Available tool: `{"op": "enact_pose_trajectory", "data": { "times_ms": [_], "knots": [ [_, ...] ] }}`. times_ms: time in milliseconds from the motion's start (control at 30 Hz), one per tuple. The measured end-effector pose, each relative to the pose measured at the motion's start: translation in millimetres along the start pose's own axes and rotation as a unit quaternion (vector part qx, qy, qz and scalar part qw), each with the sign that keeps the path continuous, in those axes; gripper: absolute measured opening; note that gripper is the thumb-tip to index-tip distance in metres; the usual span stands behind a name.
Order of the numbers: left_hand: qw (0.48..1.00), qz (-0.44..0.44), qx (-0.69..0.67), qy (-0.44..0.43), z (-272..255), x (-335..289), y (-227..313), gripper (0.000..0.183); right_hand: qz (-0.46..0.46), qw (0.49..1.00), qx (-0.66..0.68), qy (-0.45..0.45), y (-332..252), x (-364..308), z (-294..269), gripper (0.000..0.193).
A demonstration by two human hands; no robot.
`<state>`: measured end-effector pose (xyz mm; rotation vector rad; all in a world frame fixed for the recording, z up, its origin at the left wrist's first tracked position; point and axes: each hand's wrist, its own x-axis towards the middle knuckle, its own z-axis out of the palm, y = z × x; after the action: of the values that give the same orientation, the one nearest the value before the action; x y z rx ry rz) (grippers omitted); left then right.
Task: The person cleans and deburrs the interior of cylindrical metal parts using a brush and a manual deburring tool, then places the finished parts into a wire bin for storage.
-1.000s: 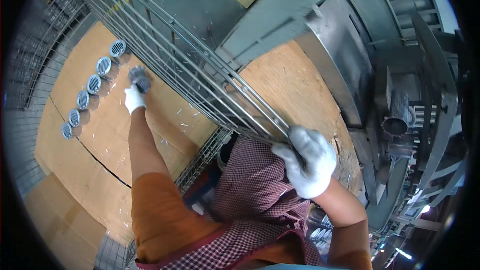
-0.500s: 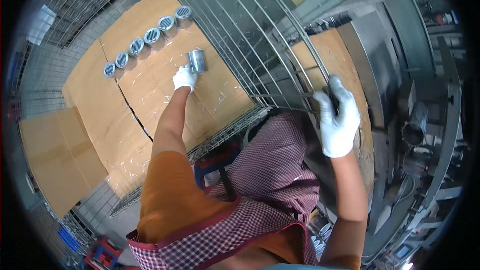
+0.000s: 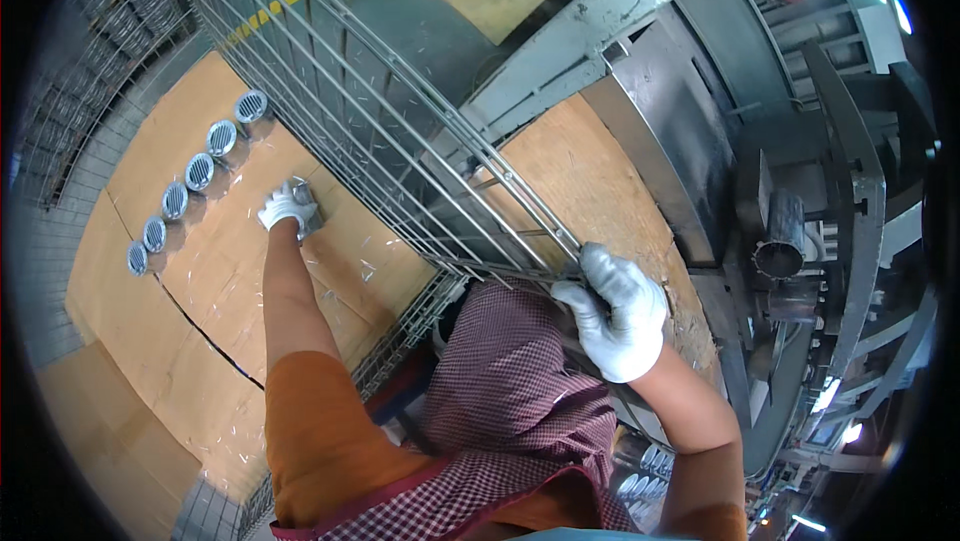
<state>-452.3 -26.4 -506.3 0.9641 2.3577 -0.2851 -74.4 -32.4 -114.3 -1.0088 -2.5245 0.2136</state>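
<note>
Down on the cardboard, my left hand point(image 3: 287, 207), in a white glove, has its fingers wrapped over a short shiny metal cylinder point(image 3: 313, 219). The hand covers much of that cylinder. Beyond it to the left, several similar metal cylinders point(image 3: 200, 172) with slotted ends stand in a slanting row on the cardboard sheet point(image 3: 215, 316). My right hand point(image 3: 622, 319), gloved as well, is closed around the top rail of a wire cage wall point(image 3: 490, 163) at the corner nearest me.
Thin bright slivers lie scattered over the cardboard. Right of the cage wall is a worn wooden board point(image 3: 590, 171) beside a grey machine point(image 3: 675, 91) with a pipe-like part point(image 3: 780, 241). At far left, a wire cage point(image 3: 125, 26) holds stacked metal parts.
The whole view has swung to the right. My left hand has moved from the cylinder's near side to over it, hiding more of it. My right hand stays on the rail.
</note>
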Motion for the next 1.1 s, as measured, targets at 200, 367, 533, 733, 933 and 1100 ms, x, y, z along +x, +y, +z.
{"op": "enact_pose_trajectory", "data": {
  "times_ms": [200, 367, 533, 733, 933, 1100],
  "knots": [
    [0.98, 0.187, 0.003, 0.067, 40, -40, 12, 0.044, 0.024, 0.999, -0.014, -0.024, 1, 4, -2, 0.038],
    [0.97, 0.145, -0.169, 0.099, 48, -151, -2, 0.042, 0.032, 0.999, -0.014, 0.019, 2, 0, 6, 0.035],
    [0.829, 0.224, -0.501, 0.105, -30, -270, -9, 0.029, 0.008, 0.997, -0.004, 0.082, 3, -5, 12, 0.037],
    [0.629, 0.439, -0.59, 0.251, -203, -426, 48, 0.022, -0.053, 0.985, -0.046, 0.156, -3, -23, -4, 0.04],
    [0.644, 0.594, -0.265, 0.402, -273, -457, 170, 0.028, 0.026, 0.983, -0.016, 0.179, 6, -143, -55, 0.043],
    [0.711, 0.534, -0.061, 0.452, -246, -402, 242, 0.04, 0.149, 0.962, -0.091, 0.209, 28, -266, -109, 0.046]
  ]
}}
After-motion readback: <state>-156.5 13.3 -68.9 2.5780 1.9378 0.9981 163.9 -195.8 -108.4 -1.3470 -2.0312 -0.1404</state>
